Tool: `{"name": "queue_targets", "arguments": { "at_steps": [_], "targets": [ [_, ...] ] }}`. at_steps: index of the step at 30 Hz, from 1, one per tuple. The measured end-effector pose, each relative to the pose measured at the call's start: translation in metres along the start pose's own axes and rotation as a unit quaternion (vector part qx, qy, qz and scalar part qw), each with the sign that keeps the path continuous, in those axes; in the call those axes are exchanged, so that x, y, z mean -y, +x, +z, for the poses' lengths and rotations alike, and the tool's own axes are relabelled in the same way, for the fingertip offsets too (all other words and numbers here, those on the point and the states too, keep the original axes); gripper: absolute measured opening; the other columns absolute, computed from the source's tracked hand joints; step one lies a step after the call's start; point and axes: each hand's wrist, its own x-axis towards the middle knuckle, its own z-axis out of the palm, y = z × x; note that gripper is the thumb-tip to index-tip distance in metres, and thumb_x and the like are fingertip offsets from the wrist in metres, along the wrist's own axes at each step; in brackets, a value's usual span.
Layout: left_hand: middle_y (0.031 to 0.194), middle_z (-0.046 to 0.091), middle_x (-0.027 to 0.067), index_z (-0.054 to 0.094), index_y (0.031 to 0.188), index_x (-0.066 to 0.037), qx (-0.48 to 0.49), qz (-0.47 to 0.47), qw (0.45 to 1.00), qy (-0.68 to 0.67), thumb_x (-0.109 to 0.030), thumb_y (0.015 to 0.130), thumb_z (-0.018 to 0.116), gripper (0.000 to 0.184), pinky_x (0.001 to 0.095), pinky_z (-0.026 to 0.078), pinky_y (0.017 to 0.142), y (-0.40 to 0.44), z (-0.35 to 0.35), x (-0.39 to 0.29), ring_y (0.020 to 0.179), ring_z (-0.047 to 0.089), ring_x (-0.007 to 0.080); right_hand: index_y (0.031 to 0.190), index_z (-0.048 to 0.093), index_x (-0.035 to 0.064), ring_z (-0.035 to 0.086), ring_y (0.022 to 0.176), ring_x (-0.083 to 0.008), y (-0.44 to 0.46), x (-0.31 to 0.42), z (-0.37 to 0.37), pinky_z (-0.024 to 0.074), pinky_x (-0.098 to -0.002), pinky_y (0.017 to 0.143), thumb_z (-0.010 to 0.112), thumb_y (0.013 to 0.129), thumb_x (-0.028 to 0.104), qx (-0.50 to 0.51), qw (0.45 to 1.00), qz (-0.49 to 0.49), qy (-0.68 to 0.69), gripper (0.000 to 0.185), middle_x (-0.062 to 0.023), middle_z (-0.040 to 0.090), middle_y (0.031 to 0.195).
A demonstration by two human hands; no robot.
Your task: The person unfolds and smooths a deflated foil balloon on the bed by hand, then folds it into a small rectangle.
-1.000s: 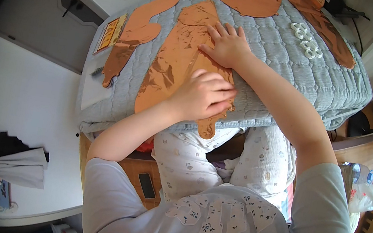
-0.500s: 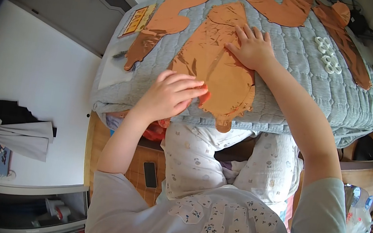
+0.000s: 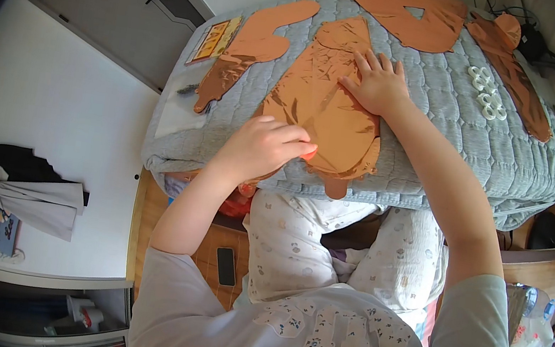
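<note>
Foil (image 3: 344,137) under the right hand (image 3: 380,88) reaches the mattress edge (image 3: 403,194)

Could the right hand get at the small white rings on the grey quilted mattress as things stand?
Probably yes: the right hand, spread flat on the copper-coloured foil shape, appears to hold nothing, and only grey quilted mattress shows between it and the small white rings.

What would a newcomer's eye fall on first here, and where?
Probably the large coppery foil piece in the middle of the quilted mattress, the right hand spread on it. The left hand holds a small red thing at the foil's near left side. At the far edge lies a coppery piece with a triangular hole.
</note>
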Motion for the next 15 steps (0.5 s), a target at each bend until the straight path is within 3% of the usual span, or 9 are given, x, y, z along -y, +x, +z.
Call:
{"name": "queue_targets", "arguments": {
  "at_steps": [9, 12, 14, 15],
  "targets": [
    [0.119, 0.069, 0.0029, 0.068, 0.094, -0.011, -0.046, 0.102, 0.993, 0.02, -0.014, 0.085, 0.066, 0.01, 0.0348, 0.057, 0.083, 0.05, 0.004, -0.014, 0.095, 0.071, 0.0211, 0.162, 0.032, 0.0149, 0.03, 0.153, -0.0319, -0.002, 0.001, -0.002, 0.0191, -0.0576, 0.124, 0.037, 0.101, 0.068, 0.001, 1.0, 0.001, 0.004, 0.081, -0.0094, 0.035, 0.165],
    [0.123, 0.07, 0.0015, 0.073, 0.098, -0.011, -0.026, 0.114, 0.993, -0.014, -0.013, 0.086, 0.069, 0.013, 0.0346, 0.058, 0.085, 0.058, 0.021, -0.016, 0.097, 0.071, 0.0217, 0.161, 0.033, 0.0148, 0.03, 0.153, -0.0318, -0.002, 0.001, -0.002, 0.0197, -0.0578, 0.124, 0.037, 0.101, 0.067, 0.0, 1.0, 0.0, 0.004, 0.08, -0.0096, 0.035, 0.165],
    [0.127, 0.069, 0.0016, 0.074, 0.114, -0.014, -0.025, 0.121, 0.99, -0.066, -0.013, 0.086, 0.069, 0.028, 0.0359, 0.057, 0.088, 0.061, 0.027, -0.018, 0.1, 0.071, 0.0211, 0.161, 0.033, 0.0148, 0.03, 0.153, -0.0318, -0.002, 0.0, -0.001, 0.0201, -0.0579, 0.124, 0.037, 0.101, 0.067, 0.0, 1.0, -0.001, 0.003, 0.08, -0.0096, 0.036, 0.165],
    [0.127, 0.069, 0.0016, 0.074, 0.114, -0.014, -0.025, 0.121, 0.99, -0.067, -0.013, 0.086, 0.069, 0.028, 0.0359, 0.057, 0.088, 0.061, 0.027, -0.019, 0.1, 0.071, 0.0211, 0.161, 0.033, 0.0149, 0.03, 0.153, -0.0317, -0.001, 0.0, 0.0, 0.0202, -0.058, 0.124, 0.037, 0.101, 0.067, -0.003, 1.0, 0.0, 0.006, 0.08, -0.0096, 0.036, 0.165]
  ]
}}
